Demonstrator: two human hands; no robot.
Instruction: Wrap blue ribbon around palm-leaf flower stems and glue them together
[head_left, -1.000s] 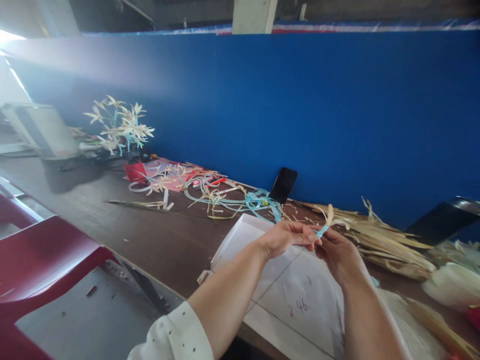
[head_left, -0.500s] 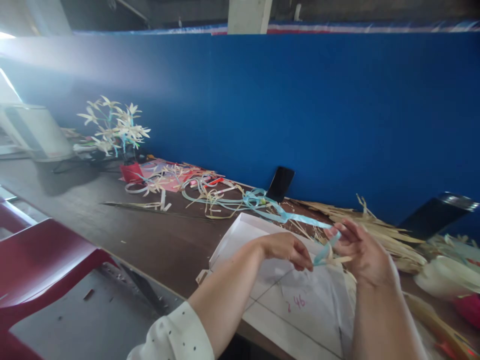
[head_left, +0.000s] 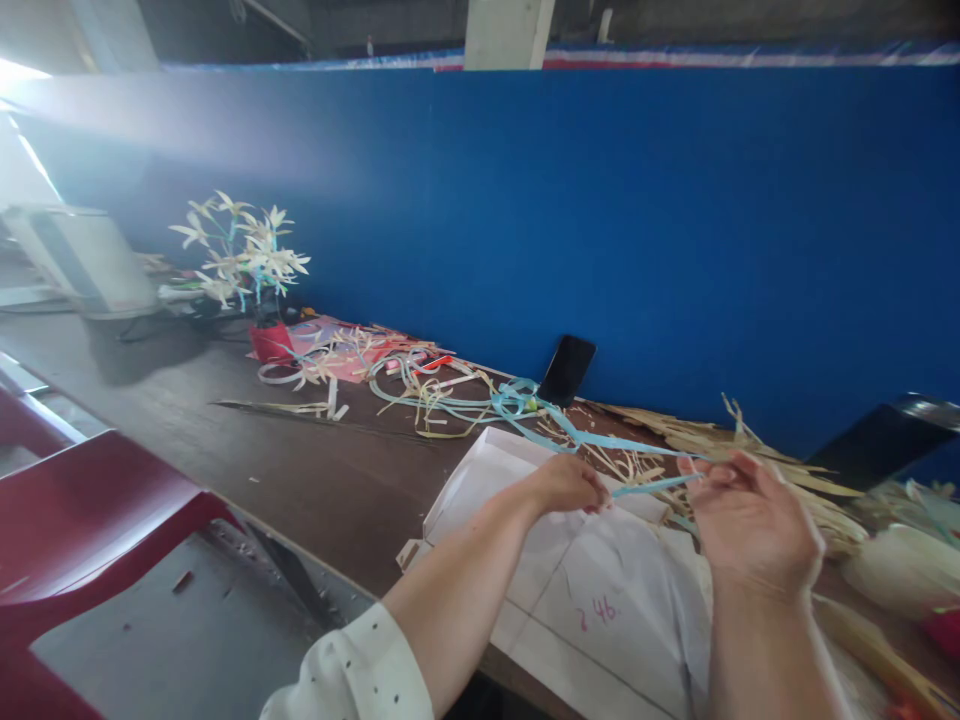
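Left hand (head_left: 576, 487) pinched closed, right hand (head_left: 750, 495) half-curled, hold a flat pale-blue ribbon (head_left: 652, 487) over the white cardboard box's (head_left: 600, 570) far edge; tugging could snag its tail among loops (head_left: 514, 398) by the brown desk's (head_left: 360, 500) back edge

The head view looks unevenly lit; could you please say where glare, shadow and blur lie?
Head view: bright haze washes the left end of the flat blue partition; head view: dark shadow lies on the brown tabletop beside the off-white boxy object; head view: pale sheen crosses the glossy red chair; head view: the bare left hand, bare right hand and thin light-blue ribbon look slightly soft.
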